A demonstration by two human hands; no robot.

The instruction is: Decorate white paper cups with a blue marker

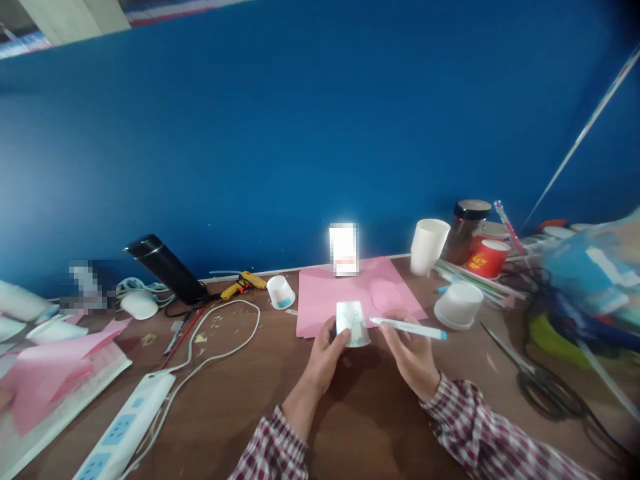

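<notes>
Near the middle of the table, my left hand (pixel 325 355) is closed around a small white paper cup (pixel 352 324) that has light blue marks on its side. My right hand (pixel 413 353) grips a white marker (pixel 414 328) with a light blue end, its tip pointing left at the cup. A narrow gap shows between tip and cup. Behind both hands lie pink sheets (pixel 320 300), with a bright, blurred-out upright panel (pixel 344 250) standing at their back.
Scissors (pixel 543 387), a white tub (pixel 459 305), tall white cups (pixel 429 245) and a red cup (pixel 489 259) stand or lie at right. Leftward are a small cup (pixel 281 292), a yellow tool (pixel 243 285), a black bottle (pixel 167 267), and a power strip (pixel 125 427) with its cord.
</notes>
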